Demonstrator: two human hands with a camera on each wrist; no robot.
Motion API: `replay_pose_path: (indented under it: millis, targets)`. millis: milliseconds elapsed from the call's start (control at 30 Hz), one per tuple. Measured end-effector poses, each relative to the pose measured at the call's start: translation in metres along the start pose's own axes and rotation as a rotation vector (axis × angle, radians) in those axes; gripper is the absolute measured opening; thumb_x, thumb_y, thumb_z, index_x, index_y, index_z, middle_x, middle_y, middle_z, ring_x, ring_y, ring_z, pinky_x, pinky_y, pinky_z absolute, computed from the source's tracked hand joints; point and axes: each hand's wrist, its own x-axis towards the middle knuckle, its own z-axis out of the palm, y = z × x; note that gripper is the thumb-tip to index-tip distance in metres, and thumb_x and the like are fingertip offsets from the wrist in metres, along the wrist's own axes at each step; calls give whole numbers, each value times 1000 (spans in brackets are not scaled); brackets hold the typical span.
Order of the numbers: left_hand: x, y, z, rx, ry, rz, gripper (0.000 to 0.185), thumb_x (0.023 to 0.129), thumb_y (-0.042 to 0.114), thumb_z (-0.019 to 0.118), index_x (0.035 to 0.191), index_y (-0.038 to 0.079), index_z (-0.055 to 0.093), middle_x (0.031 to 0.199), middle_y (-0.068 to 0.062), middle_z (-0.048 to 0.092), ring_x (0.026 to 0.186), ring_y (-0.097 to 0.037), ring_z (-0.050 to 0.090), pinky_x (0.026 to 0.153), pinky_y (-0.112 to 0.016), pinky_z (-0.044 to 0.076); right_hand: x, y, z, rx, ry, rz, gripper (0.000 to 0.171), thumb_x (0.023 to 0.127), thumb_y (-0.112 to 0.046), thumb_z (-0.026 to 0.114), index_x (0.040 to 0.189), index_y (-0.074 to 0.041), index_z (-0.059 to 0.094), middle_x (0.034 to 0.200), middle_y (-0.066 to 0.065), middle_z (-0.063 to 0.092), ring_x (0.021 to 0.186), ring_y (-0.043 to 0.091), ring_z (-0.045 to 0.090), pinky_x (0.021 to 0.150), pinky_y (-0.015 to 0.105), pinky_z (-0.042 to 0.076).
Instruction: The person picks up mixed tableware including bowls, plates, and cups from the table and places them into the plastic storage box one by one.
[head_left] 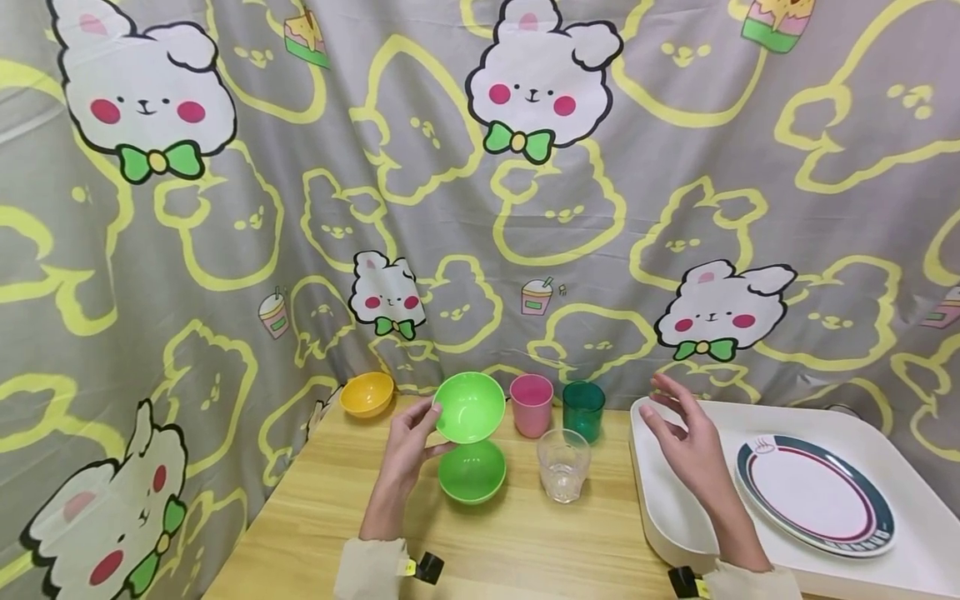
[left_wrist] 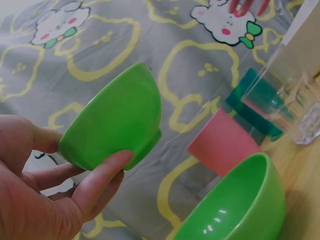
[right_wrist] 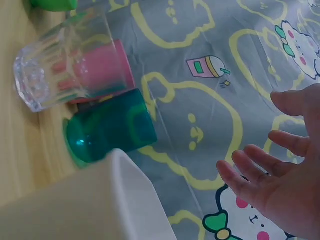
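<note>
My left hand (head_left: 407, 442) holds a light green bowl (head_left: 470, 407) by its left side, thumb at the rim and fingers under the base. In the left wrist view the held bowl (left_wrist: 117, 120) is tilted and raised above a second green bowl (left_wrist: 240, 205). That second bowl (head_left: 472, 473) stands upright on the table, just below the first in the head view. My right hand (head_left: 690, 442) hovers over the left edge of the white tray (head_left: 660, 508), fingers spread and holding nothing. In the right wrist view the right hand (right_wrist: 285, 165) shows a bare palm.
A pink cup (head_left: 532, 407), a teal cup (head_left: 583, 412) and a clear glass (head_left: 564, 468) stand right of the bowls. At the back left is an orange bowl (head_left: 367, 395). A rimmed plate (head_left: 813, 496) lies in the tray. A patterned curtain (head_left: 435, 208) hangs behind the wooden table (head_left: 315, 517).
</note>
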Motion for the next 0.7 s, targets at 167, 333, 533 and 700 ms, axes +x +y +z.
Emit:
replay_pose_path:
  millis: [167, 333, 533, 700]
  targets:
    - [1, -2, 4, 2, -18, -15, 42, 105, 13, 59, 140, -10, 53, 124, -21, 57, 103, -22, 64, 80, -44, 63, -2, 0, 7, 4, -46, 7, 57, 104, -22, 63, 156, -8, 41, 146, 18, 53, 129, 37, 54, 88, 3, 45]
    - [-2, -5, 9, 21, -46, -32, 46, 105, 15, 59, 142, -10, 51, 127, -22, 55, 104, -22, 63, 82, -43, 62, -7, -1, 11, 10, -72, 22, 56, 104, -21, 63, 154, -7, 43, 143, 18, 55, 127, 37, 55, 87, 4, 45]
    - [-4, -7, 16, 21, -69, -34, 46, 105, 16, 60, 142, -10, 51, 128, -22, 55, 105, -22, 63, 81, -43, 63, -7, -3, 20, 21, -93, 24, 55, 104, -23, 63, 153, -7, 44, 143, 17, 56, 128, 36, 56, 87, 6, 46]
    - [-4, -7, 22, 24, -84, -36, 46, 104, 17, 62, 141, -9, 53, 127, -22, 57, 104, -23, 64, 79, -43, 63, -7, -6, 30, 33, -116, 10, 53, 104, -22, 64, 152, -10, 46, 142, 16, 57, 127, 34, 57, 88, 9, 49]
